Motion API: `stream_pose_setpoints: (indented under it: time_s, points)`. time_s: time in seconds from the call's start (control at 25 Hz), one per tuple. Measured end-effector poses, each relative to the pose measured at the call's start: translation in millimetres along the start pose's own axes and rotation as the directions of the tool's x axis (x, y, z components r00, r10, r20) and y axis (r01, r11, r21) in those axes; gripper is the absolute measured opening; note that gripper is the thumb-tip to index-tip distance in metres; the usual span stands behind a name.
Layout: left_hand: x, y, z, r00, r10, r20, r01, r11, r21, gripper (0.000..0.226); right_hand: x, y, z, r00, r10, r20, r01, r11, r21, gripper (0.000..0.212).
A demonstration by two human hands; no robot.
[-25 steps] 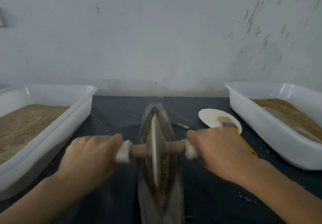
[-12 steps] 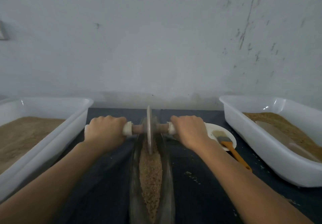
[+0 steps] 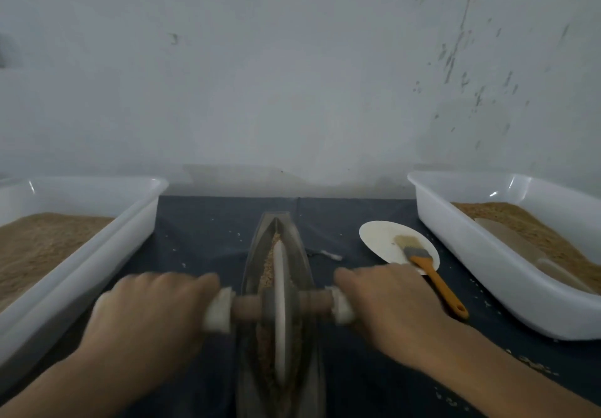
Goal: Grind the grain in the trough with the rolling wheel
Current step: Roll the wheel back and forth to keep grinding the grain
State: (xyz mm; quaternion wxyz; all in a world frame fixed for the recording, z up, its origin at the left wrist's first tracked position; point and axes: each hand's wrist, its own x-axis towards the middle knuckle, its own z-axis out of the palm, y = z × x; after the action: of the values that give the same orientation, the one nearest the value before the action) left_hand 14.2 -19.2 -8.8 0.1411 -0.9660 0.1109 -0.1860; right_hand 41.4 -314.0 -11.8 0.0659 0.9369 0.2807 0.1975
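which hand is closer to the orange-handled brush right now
Right. The right hand grips the wheel's axle just beside the brush, almost touching the plate under it. The left hand holds the other end, across the trough.

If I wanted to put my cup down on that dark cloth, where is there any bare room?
Bare cloth lies between the left tub and the trough, and along the wall behind the trough. Right of the trough is crowded: a small white stick, plate and brush fill it up to the right tub. Both hands work over the near middle.
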Motion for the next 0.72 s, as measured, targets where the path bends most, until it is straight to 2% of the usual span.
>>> stream_pose_setpoints:
  time_s: [0.08,0.16,0.24,0.32,0.4,0.48,0.56,0.64,0.72]
  points:
    - [40.7,6.0,3.5,0.995,-0.095,0.005,0.094,0.995,0.037,0.023,39.8,7.6,17.3,0.99,0.136,0.042,-0.136,0.991,0.001,0.028]
    - [81.7,4.8,10.9,0.987,-0.157,0.027,0.156,0.987,0.047,0.014,77.4,16.4,28.3,0.974,0.225,0.012,-0.225,0.974,-0.015,0.023]
    - [101.3,1.4,12.5,0.985,-0.174,0.008,0.174,0.984,0.04,0.013,93.4,17.9,30.4,0.968,0.251,-0.023,-0.252,0.967,-0.036,0.022]
    - [85.1,2.4,16.3,0.985,-0.17,-0.007,0.17,0.985,0.011,0.014,79.2,14.7,23.1,0.978,0.209,0.016,-0.208,0.977,-0.034,0.022]
    - [41.5,5.2,18.9,0.989,-0.146,-0.012,0.145,0.989,-0.041,0.024,40.0,4.8,10.5,0.996,0.089,0.033,-0.087,0.995,-0.046,0.027]
    - [-2.2,7.0,10.1,0.996,-0.042,-0.075,0.033,0.992,-0.12,0.029,0.9,-6.8,-8.8,0.99,-0.054,-0.129,0.046,0.997,-0.066,0.024]
    - [-32.6,2.8,7.3,0.981,0.009,-0.192,-0.061,0.961,-0.269,0.025,-21.3,-13.1,-23.0,0.944,-0.157,-0.29,0.138,0.987,-0.087,0.012]
    - [-35.4,-0.1,8.8,0.997,0.022,-0.068,-0.035,0.98,-0.197,0.021,-23.1,-13.7,-22.7,0.961,-0.15,-0.234,0.14,0.988,-0.059,0.013]
    - [-15.4,3.2,14.2,0.996,-0.057,-0.069,0.053,0.997,-0.056,0.023,-2.0,-10.8,-10.7,0.997,-0.062,-0.035,0.059,0.996,-0.062,0.03]
